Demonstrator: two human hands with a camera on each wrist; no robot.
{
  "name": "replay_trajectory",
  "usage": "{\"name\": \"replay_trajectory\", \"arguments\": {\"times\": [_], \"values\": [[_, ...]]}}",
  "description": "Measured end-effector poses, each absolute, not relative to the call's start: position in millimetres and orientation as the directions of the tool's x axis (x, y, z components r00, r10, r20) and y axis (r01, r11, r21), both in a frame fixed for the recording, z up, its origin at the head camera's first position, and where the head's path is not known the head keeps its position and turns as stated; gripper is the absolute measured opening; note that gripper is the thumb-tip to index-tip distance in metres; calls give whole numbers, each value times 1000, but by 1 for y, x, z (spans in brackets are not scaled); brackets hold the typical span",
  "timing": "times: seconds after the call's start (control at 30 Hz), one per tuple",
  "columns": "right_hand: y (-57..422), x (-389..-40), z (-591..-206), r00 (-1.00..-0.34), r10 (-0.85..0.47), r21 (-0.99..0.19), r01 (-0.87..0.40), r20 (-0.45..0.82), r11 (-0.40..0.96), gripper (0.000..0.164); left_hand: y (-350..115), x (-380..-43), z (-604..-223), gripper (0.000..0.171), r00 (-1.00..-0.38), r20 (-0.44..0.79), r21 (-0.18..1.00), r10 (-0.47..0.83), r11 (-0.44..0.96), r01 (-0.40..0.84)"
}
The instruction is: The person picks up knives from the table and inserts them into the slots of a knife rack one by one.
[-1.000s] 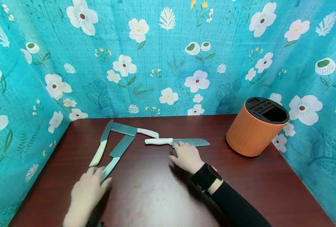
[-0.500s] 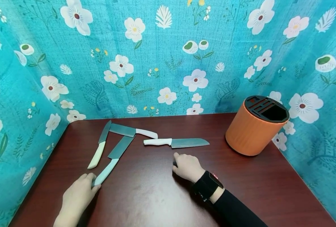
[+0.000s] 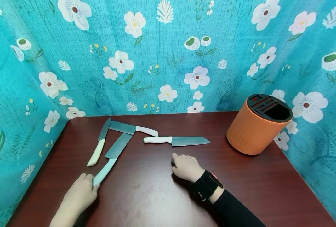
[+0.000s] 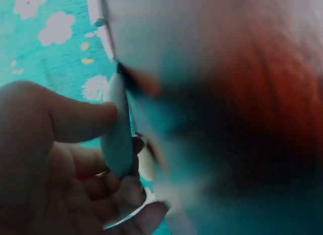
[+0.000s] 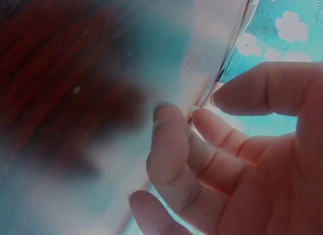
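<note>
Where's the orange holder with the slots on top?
In the head view, the orange holder is on the right side of the table, near the back edge and the flowery curtain. The nearest knife lies to its left, tip pointing toward it.

The santoku knife [image 3: 190, 141] lies on the table [image 3: 241, 195], its tip toward the knife block [image 3: 254, 134], which stands to its right. Behind it, past the table's far edge, hangs the curtain [image 3: 168, 75]. The rear cleaver [image 3: 122, 127] is to its left, handle end just behind the santoku's handle. Also left, slanting forward, is the front cleaver [image 3: 119, 145]; the paring knife [image 3: 99, 145] is farthest left. The right hand [image 3: 187, 167] is before the santoku, apart from it; the left hand [image 3: 81, 192], around the front cleaver's handle, is well to its front left.
</note>
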State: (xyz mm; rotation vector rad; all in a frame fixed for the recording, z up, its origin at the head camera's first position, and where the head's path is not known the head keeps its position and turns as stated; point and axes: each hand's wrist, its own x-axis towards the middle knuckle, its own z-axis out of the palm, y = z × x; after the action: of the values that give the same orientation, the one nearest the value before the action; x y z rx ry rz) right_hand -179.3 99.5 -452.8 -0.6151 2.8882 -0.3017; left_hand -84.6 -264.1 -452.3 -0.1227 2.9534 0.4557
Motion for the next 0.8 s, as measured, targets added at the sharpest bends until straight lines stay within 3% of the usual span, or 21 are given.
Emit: {"name": "replay_trajectory", "arguments": {"times": [0.17,0.33,0.5,0.63,0.8], "values": [[99,-177,-447,-890,-442,-233,-409,-111,882,19,-265,-74,-435,34,-948,-304,395,-96,893,-217],[98,-174,-439,-888,-453,-253,-421,-82,871,16,-264,-66,-412,42,-939,-295,401,-176,869,-289],[96,-170,-429,-904,-428,-272,-407,-20,872,11,-256,-62,-399,38,-967,-1,482,-255,847,-224],[93,-166,-416,-896,-443,-314,-429,28,847,22,-241,-65,-388,32,-914,269,550,-303,828,-112],[88,-162,-393,-849,-508,-348,-525,147,776,30,-223,-70,-363,29,-854,436,541,-282,841,-1]]}}
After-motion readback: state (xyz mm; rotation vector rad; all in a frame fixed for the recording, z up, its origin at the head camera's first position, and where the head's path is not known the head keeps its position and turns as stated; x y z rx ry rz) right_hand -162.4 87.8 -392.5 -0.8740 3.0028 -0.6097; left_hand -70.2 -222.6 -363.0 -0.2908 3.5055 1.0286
